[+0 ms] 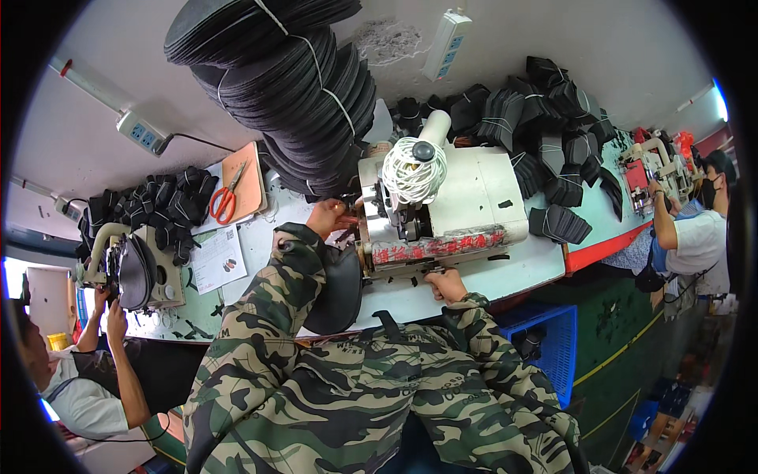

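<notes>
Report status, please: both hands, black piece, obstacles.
Left hand at sewing machine's left end. Right hand at its front. Black piece beside machine; left sleeve hides part. Tall stack beyond.

"How is the left hand point(327, 220) posed?"
"Its fingers point(343, 215) point toward three o'clock, left forearm point(276, 288) aimed at one."
"And the right hand point(448, 285)?"
"Fingers curled, right forearm point(491, 325) aimed toward eleven."

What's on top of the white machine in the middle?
A bundle of white string sits on the white machine, with a dark knob showing among the loops. The string hides whatever is right underneath it.
</notes>
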Tool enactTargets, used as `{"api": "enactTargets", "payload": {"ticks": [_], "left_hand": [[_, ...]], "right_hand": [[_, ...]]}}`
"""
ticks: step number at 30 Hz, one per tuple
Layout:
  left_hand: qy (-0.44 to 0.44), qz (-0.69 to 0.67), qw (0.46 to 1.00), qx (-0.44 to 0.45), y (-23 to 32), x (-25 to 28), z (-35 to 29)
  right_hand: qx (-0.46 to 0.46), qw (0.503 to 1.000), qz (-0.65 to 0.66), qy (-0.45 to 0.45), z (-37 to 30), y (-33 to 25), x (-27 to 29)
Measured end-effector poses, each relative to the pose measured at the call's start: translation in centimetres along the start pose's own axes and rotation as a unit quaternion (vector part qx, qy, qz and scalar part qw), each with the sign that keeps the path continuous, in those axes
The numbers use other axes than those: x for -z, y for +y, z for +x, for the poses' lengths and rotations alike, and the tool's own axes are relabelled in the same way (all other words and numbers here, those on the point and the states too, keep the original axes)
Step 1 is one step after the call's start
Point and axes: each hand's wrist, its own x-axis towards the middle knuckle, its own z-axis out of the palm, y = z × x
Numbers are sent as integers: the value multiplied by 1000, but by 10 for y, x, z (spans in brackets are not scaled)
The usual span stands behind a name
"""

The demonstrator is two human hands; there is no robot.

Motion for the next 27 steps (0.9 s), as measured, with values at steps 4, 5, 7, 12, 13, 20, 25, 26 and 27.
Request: {"api": "enactTargets", "payload": {"ticks": [4, 5, 7, 12, 13, 20, 25, 26, 27], "left_hand": [[38, 198, 979, -38, 25, 2, -26], [54, 362, 928, -69, 32, 3, -35], [82, 583, 782, -204, 44, 16, -64], [-38, 752, 646, -128, 22, 37, -140], [-16, 754, 643, -133, 15, 38, -148], [134, 716, 672, -136, 7, 16, -164], [-296, 579, 758, -59, 75, -25, -173], [-365, 482, 793, -79, 80, -42, -176], [-435, 372, 812, -111, 81, -62, -174]], "right_hand": [[-56, 997, 52, -31, 2, -2, 3], [-28, 998, 50, -28, 3, -2, 4], [-53, 994, 79, -45, 2, -1, 4], [-11, 998, 49, -32, 3, 7, 1], [10, 1000, 26, -3, 4, 8, 0], [12, 998, -44, -47, -9, -3, 11], [105, 928, -342, -100, -61, -24, 24], [202, 929, -243, -191, -69, -29, 24], [306, 890, -153, -302, -75, -36, 23]]}}
